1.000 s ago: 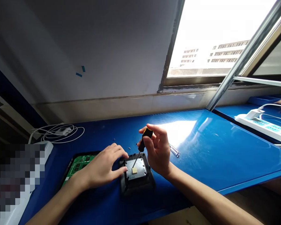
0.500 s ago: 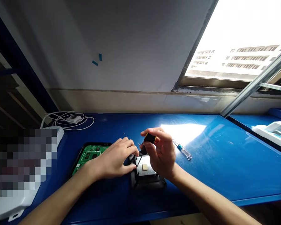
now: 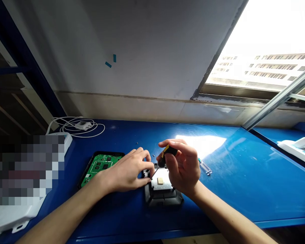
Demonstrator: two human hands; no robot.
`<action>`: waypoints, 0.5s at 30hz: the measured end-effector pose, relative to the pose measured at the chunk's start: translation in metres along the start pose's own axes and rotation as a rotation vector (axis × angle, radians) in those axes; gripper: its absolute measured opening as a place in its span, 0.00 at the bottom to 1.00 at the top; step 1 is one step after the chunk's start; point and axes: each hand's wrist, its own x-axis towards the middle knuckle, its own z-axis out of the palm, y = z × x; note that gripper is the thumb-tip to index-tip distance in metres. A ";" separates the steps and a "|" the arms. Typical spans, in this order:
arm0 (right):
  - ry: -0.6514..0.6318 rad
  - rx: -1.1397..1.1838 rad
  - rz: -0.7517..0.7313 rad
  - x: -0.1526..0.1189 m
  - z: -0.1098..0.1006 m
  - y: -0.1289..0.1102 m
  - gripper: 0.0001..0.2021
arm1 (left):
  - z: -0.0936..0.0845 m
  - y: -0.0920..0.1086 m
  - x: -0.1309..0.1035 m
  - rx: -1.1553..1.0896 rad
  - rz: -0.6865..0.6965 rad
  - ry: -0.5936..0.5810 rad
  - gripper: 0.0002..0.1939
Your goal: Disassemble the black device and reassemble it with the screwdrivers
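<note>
Pale wall (image 3: 142, 51) fills twelve o'clock beyond my blue tabletop (image 3: 244, 183), with a bright window (image 3: 259, 37) at one. I have a black casing (image 3: 165, 200) lying flat before me; I take it as the middle of the clock, its broad edge facing six. On it sits a metal plate (image 3: 155, 185) bearing a small yellowish pad (image 3: 160, 181). My right hand (image 3: 184, 166) is curled around a yellow-and-black screwdriver (image 3: 170, 151), fingers closed on the handle. Its long axis slants across the casing: the handle end leans up towards one, the thin shaft points down to between seven and eight, reaching the plate's left edge. My left hand (image 3: 132, 167) comes in from nine, thumb and forefinger nearly together beside that tip; whether they pinch anything, I cannot tell. Two small screws (image 3: 154, 155) lie loose around eleven. Between nine and ten, a green circuit board (image 3: 99, 166) sits in its black shell (image 3: 109, 153). Between two and three, just beyond my right hand, a clear-handled screwdriver (image 3: 205, 167) rests, its butt pointing between four and five.
</note>
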 end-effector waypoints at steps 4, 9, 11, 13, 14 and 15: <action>0.026 -0.018 0.001 0.001 -0.002 -0.002 0.21 | 0.000 -0.001 0.001 -0.019 -0.008 -0.021 0.06; 0.011 -0.025 -0.012 0.000 -0.001 0.000 0.22 | 0.002 -0.003 0.002 -0.036 0.002 -0.021 0.05; 0.024 -0.032 -0.016 -0.001 -0.002 0.000 0.23 | 0.003 -0.005 0.002 -0.036 0.004 -0.018 0.05; 0.038 -0.039 -0.012 -0.001 -0.002 0.001 0.23 | 0.004 -0.005 0.001 -0.041 0.005 -0.016 0.05; 0.039 -0.041 -0.007 -0.002 -0.002 0.001 0.22 | 0.004 -0.006 0.001 -0.043 0.005 -0.015 0.05; 0.035 -0.042 -0.003 -0.002 -0.002 0.001 0.22 | 0.004 -0.006 0.001 -0.046 0.004 -0.016 0.05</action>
